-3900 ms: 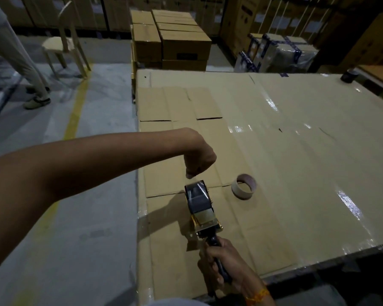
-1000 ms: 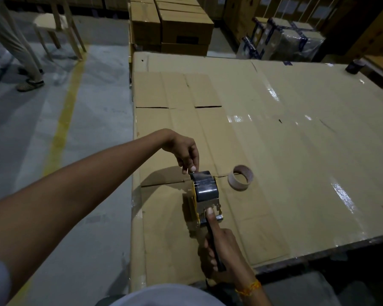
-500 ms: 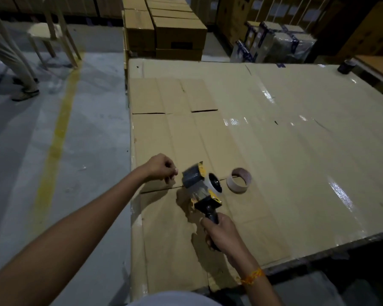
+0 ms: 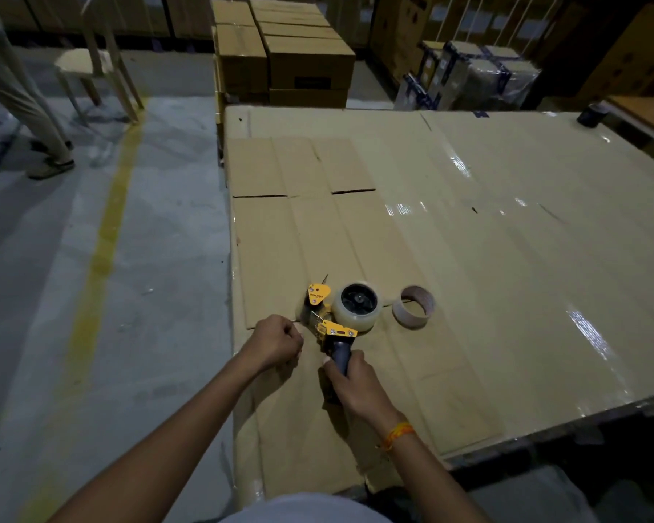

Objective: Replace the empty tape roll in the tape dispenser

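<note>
A yellow tape dispenser (image 4: 327,322) with a dark handle lies on its side over the cardboard-covered table (image 4: 506,258). A full clear tape roll (image 4: 357,306) sits on its hub. My right hand (image 4: 350,383) is shut on the dispenser's handle. Just left of the dispenser's front end, my left hand (image 4: 274,343) is closed, pinching what looks like the tape's loose end; the end itself is too thin to see clearly. The empty cardboard tape core (image 4: 414,306) rests on the table right of the dispenser, apart from it.
Flattened cardboard sheets cover the table's left part. Stacked cartons (image 4: 284,50) stand beyond the far edge, wrapped boxes (image 4: 469,77) at back right. A dark roll (image 4: 591,115) sits at the far right corner. A person's legs (image 4: 23,107) and a chair (image 4: 99,66) occupy the floor at left.
The dispenser has been turned from upright onto its side, its hub now facing up. My left hand moved from the top of the roll down to the dispenser's front left.
</note>
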The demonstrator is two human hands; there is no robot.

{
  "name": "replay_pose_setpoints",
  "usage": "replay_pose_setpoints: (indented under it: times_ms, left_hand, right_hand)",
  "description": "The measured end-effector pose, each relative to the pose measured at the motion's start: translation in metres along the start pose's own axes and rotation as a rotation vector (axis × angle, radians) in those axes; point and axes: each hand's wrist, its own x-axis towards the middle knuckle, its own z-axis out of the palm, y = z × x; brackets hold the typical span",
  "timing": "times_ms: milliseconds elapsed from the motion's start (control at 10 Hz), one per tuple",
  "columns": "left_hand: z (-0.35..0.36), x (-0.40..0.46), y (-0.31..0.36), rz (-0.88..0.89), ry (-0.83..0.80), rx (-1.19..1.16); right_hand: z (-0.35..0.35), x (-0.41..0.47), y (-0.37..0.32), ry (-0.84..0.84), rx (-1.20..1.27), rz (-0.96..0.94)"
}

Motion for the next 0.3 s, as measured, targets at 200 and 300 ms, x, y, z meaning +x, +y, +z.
replay_pose_setpoints:
  times_ms: [200, 300]
  left_hand:
    - [0.000, -0.003, -0.006, 0.045, -0.010, 0.079]
    - [-0.004, -0.001, 0.000, 0.085, -0.048, 0.117]
  right_hand:
    - [-0.019, -0.001, 0.003, -0.007, -0.309, -0.043]
    - [-0.041, 0.001, -0.002, 0.088, -0.391, -0.060]
